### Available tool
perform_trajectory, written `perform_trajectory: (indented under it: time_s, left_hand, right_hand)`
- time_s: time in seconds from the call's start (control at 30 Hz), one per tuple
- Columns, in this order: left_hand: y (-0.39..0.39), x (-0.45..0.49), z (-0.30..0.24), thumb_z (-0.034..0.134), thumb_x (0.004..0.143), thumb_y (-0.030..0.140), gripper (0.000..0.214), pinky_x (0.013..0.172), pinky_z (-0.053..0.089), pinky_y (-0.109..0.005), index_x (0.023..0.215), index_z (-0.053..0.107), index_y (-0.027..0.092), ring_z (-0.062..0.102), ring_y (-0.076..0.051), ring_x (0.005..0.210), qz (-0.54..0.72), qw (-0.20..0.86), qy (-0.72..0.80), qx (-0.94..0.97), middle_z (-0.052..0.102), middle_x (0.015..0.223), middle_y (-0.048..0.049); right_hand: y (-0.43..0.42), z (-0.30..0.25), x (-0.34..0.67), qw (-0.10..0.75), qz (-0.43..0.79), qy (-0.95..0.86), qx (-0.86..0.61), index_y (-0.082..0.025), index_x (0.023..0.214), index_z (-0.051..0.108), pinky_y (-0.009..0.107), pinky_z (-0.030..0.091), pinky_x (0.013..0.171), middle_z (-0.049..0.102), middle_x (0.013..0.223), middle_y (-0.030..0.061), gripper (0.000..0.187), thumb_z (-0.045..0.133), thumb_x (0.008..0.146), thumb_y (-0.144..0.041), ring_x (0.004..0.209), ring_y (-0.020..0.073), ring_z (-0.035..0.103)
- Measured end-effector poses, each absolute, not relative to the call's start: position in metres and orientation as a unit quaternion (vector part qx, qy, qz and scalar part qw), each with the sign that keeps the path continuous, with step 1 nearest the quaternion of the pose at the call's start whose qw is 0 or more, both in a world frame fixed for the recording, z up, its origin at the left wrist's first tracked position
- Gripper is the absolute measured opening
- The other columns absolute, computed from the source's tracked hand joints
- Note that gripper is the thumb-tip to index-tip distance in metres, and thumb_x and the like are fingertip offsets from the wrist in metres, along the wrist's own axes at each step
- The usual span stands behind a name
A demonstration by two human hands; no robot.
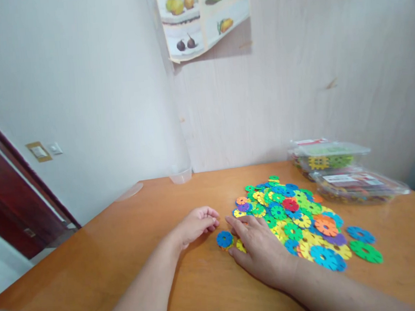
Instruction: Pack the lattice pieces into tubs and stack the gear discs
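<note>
Left hand (pixel 198 222): fingers loosely curled, tips pointing right; whether it pinches anything, I cannot tell.
Right hand (pixel 260 247): palm down at the pile's near left side, fingers pointing left, thumb and forefinger wide apart.
Blue disc (pixel 224 239): on the table between the hands, just beside the right fingertips, face up; yellow and orange edges show beneath it.
Disc pile (pixel 278 212): right of the hands, its long axis slanting from the back toward the near right; most pieces lie flat, overlapping.
Disc make: thin, smooth, plastic-looking rounds with notched rims and small centre holes.
Outlying discs: one blue (pixel 360 234) and one green (pixel 366 252), just right of the pile.
Clear boxes (pixel 362 184): shiny plastic, close behind the pile at right.
Wooden table (pixel 128 238): glossy orange-brown, stretching left of the hands to a slanting edge.
Back edge: translucent tub (pixel 181 176) near the wall; flat lid (pixel 129 192) at the left edge.
</note>
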State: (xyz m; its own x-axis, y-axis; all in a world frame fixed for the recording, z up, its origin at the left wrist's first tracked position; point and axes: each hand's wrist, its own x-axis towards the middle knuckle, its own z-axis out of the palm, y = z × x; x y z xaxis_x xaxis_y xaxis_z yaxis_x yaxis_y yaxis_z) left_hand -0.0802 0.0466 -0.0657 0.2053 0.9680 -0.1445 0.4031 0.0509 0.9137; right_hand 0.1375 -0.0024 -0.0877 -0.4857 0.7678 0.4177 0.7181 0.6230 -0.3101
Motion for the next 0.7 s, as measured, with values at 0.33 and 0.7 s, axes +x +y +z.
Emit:
perform_trajectory:
  time_s: [0.33,0.7]
  left_hand:
    - [0.039,-0.089,-0.078,0.066,0.078,0.031,0.022,0.081,0.047,-0.029,0.095,0.064,0.019,0.064,-0.017,0.086,0.346,0.498,0.510,0.609,0.071,0.090,-0.0044]
    - [0.036,-0.081,-0.078,0.067,0.079,0.036,0.023,0.075,0.047,-0.027,0.093,0.064,0.017,0.061,-0.015,0.077,0.374,0.479,0.520,0.600,0.069,0.084,-0.0035]
  right_hand:
    - [-0.001,-0.083,0.133,0.263,0.082,-0.850,-0.449,-0.021,0.137,0.054,0.044,0.039,0.097,0.067,0.119,0.0129,0.055,0.062,0.082,-0.028,0.112,0.0307,0.054]
    - [-0.004,-0.080,0.137,0.289,0.044,-0.865,-0.407,-0.017,0.138,0.052,0.049,0.036,0.100,0.066,0.124,0.0151,0.053,0.057,0.089,-0.035,0.119,0.0327,0.051]
